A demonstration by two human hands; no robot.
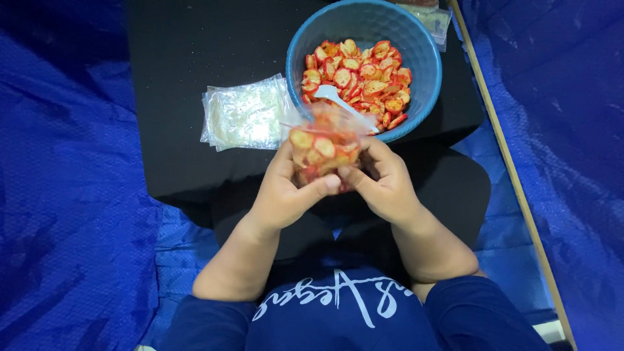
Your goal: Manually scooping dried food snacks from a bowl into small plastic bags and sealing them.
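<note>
Between the two hands, a small clear plastic bag (323, 146) packed with red-and-yellow round chips is held upright above the near edge of a black table (188, 71). Its open top is loose and crinkled, blurring what lies behind it. The left hand (284, 193) wraps the bag's left side and bottom, thumb laid across the lower front. The right hand (383, 182) closes on the bag's right side, fingers curled against the plastic and thumb pressed near the left thumb. Just beyond the fingertips stands a blue bowl (426, 91) heaped with the same red-coated chips (364, 75), a white plastic spoon (338, 101) lying in them with its handle slanting toward the right hand. Beyond the left hand and off to its outer side, a flat stack of empty clear bags (244, 116) lies on the table. Blue tarpaulin (71, 195) spreads on both outer sides of the hands, and a thin wooden strip (513, 175) runs diagonally past the right hand.
</note>
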